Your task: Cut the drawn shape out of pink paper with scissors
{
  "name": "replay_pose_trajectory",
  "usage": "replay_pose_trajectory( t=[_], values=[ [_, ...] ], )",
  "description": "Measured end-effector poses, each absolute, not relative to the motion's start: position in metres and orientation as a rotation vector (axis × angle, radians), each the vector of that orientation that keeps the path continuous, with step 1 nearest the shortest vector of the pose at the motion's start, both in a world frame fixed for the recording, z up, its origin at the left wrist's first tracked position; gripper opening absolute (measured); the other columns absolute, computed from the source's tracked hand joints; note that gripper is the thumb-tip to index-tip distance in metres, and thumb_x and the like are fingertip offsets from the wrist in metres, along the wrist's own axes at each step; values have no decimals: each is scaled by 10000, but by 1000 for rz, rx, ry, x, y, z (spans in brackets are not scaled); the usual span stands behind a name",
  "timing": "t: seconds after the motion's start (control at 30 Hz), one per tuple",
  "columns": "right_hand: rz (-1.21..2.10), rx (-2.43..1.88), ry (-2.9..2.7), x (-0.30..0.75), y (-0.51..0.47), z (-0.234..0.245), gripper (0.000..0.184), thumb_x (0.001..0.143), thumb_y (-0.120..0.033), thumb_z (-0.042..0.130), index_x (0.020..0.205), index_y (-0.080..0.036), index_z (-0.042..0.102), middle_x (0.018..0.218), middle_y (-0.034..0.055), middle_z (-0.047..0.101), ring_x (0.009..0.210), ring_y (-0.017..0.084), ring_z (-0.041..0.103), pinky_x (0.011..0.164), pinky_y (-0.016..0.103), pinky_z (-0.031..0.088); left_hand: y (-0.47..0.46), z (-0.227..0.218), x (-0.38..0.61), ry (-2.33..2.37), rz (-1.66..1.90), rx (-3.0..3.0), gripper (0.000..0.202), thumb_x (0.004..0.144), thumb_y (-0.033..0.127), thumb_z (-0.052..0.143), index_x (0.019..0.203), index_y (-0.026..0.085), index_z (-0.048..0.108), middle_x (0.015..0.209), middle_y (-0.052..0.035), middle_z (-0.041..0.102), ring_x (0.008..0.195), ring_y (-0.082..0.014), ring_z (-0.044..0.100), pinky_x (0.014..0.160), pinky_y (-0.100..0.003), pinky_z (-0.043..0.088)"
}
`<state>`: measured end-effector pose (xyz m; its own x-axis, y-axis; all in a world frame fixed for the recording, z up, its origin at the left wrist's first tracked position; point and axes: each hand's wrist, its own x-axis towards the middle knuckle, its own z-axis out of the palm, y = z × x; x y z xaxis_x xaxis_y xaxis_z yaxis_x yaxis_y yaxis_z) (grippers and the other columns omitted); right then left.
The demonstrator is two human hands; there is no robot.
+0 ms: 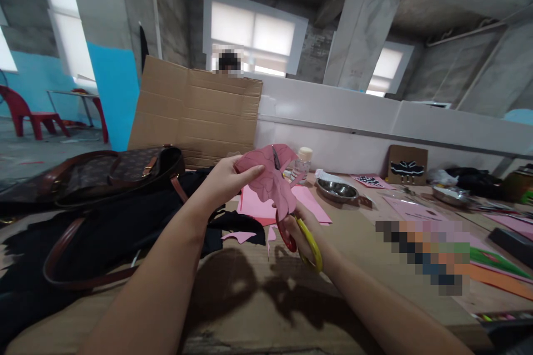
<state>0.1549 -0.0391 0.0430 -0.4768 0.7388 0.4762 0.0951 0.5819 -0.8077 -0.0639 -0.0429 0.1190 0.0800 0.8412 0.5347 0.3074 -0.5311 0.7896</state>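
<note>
Pinched between the thumb and fingers of my left hand (233, 175) is a pink paper cutout (260, 177) with drawn lines and a wavy edge. My right hand (302, 227) has its fingers in the loops of a pair of scissors (312, 244), one handle yellow and the other red. A dark blade pokes up through the paper, and a curled flap of it hangs down over the rest of the scissors. Below, pink paper scraps (239, 237) lie on the table beside flat pink sheets (310, 205).
A brown handbag (120, 177) and black cloth (166, 247) lie at left. A cardboard panel (195, 116) stands behind, a person's head above it. A bottle (302, 166) and a metal bowl (337, 190) are at the back; papers (416, 208) spread to the right.
</note>
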Motion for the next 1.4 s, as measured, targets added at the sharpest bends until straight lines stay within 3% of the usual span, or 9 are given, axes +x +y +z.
replay_pose_trajectory(
  t=[0.77, 1.4],
  values=[
    [960, -684, -1942, 154, -41, 47, 480, 893, -696, 515, 932, -220, 471, 583, -84, 432, 403, 75, 356, 383, 204, 308, -43, 120, -64, 1135, 1511, 1898, 458, 831, 547, 675, 1014, 130, 720, 949, -81, 760, 848, -222, 678, 745, -301, 521],
    [910, -717, -1953, 153, -45, 50, 546, 861, -765, 494, 831, -225, 416, 574, -78, 414, 423, 76, 352, 403, 208, 297, -39, 117, -66, 1098, 1543, 1858, 466, 828, 570, 680, 970, 130, 734, 896, -67, 757, 794, -199, 667, 714, -277, 511]
  ],
)
